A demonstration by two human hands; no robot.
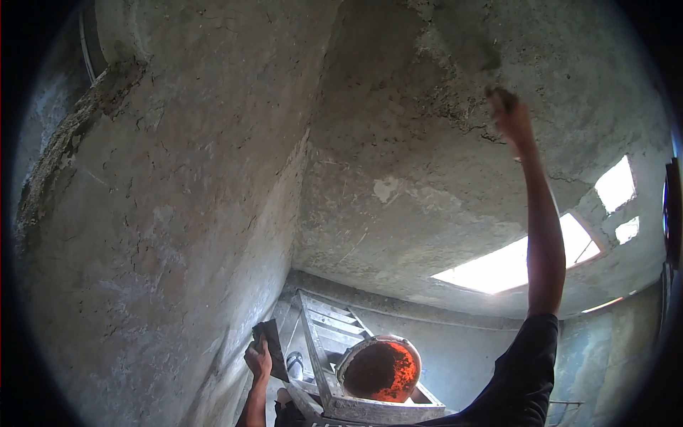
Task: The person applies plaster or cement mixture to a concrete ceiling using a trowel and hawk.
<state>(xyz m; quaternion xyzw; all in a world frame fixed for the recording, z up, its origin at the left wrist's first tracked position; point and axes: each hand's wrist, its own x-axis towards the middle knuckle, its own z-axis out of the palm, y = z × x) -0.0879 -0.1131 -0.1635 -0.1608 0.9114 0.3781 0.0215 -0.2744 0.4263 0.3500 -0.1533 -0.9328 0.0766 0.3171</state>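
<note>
My right hand (510,119) is raised high against the rough cement wall (398,142). Its fingers are closed around the dark handle of what looks like a trowel (504,96); motion blurs the tool and its blade cannot be made out. Low on the left, my left hand (260,357) grips a dark, flat, rectangular plastering float (272,349), held on edge beside the left wall. To the right of that hand, an orange bucket (407,370) with a mortar-crusted rim and dark grey contents sits tilted in view on a wooden frame.
The wooden ladder-like stand (320,356) is below me, with a sandaled foot (295,364) near it. A left wall (163,235) meets the facing wall in a corner. Bright openings (491,267) cut the wall at right. Broken masonry (64,149) edges the upper left.
</note>
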